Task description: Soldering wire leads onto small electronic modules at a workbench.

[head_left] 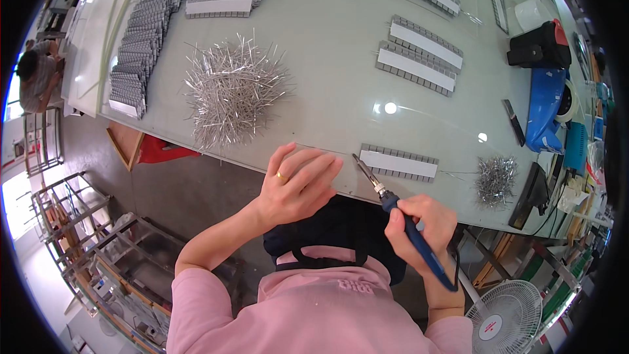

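My right hand [426,226] grips a soldering iron [414,236] with a dark blue handle, its tip pointing up and left. The tip is at the left end of a grey segmented strip [398,162] with a white band, lying near the table's front edge. My left hand [298,183], with a ring on one finger, is left of the tip, its fingers bent and drawn together. Whatever they pinch is hidden. A thin wire [331,151] runs from the strip's left end past those fingertips. Another thin lead leaves the strip's right end.
A large heap of short metal wires [236,92] lies left, a smaller heap [496,180] right. Stacked grey strips [141,39] fill the far left; several single strips [419,69] lie farther back. A knife [514,122] and blue tape dispenser [545,108] stand right. A fan [504,318] is below.
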Demonstrator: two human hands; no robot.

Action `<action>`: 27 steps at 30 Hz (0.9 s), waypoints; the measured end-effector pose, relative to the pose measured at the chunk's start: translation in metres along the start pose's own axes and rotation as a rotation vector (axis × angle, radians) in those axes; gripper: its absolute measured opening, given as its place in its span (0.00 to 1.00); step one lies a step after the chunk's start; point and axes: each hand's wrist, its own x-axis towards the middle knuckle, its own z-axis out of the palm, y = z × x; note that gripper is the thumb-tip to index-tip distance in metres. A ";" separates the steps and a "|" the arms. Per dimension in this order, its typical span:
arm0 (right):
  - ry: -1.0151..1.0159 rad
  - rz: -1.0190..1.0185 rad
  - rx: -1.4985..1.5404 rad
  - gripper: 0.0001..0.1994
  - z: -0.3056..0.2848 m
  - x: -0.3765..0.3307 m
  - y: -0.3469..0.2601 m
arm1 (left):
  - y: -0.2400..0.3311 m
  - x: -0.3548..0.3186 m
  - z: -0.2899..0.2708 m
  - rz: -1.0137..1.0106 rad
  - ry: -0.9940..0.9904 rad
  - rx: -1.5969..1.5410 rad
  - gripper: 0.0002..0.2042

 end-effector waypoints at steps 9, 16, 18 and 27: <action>0.601 0.190 0.466 0.11 -0.009 -0.029 0.034 | 0.049 0.021 0.010 0.061 -0.030 -0.091 0.23; 0.704 0.181 0.360 0.09 -0.052 -0.058 0.064 | 0.067 0.054 0.026 -0.023 -0.330 -0.058 0.43; 0.771 0.207 0.349 0.10 -0.055 -0.067 0.069 | 0.069 0.054 0.030 -0.007 -0.372 0.027 0.44; 0.812 0.261 0.361 0.09 -0.053 -0.081 0.075 | 0.069 0.051 0.038 0.050 -0.367 0.052 0.42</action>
